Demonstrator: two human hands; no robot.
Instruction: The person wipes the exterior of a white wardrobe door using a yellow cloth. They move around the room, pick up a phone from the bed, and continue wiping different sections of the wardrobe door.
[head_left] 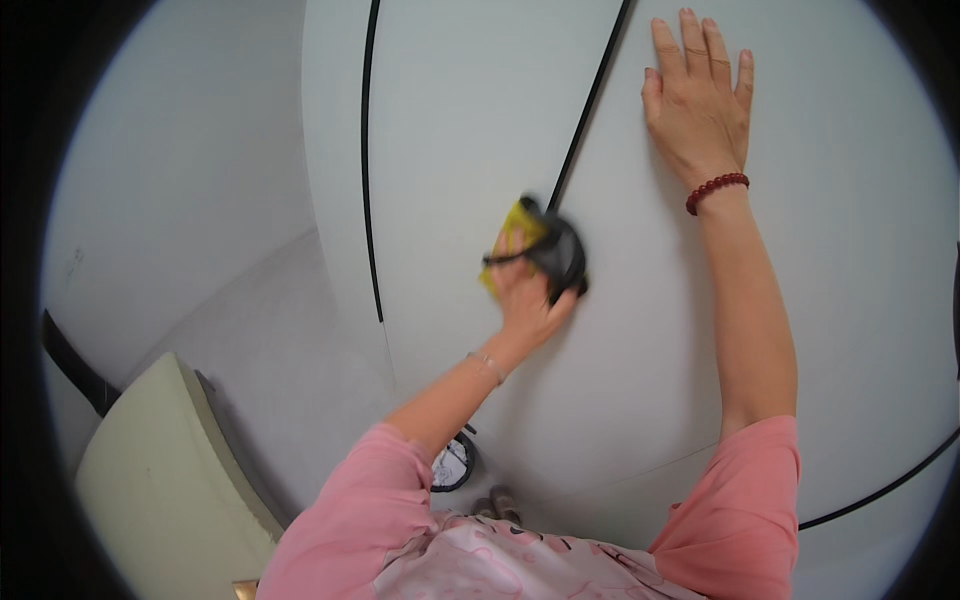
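Observation:
My left hand presses a yellow-and-black cloth against a large white panel. Motion blurs the cloth, and its folds hide some of my fingers. It lies over the lower end of a long black strip that runs up the panel. Farther right and higher, my right hand rests flat on the white surface with its fingers stretched out, holding nothing.
Another black strip runs along the panel at the left. A pale cushioned piece of furniture stands at the lower left. Near my feet is a black-rimmed bin with a white liner. A black curved edge shows at the lower right.

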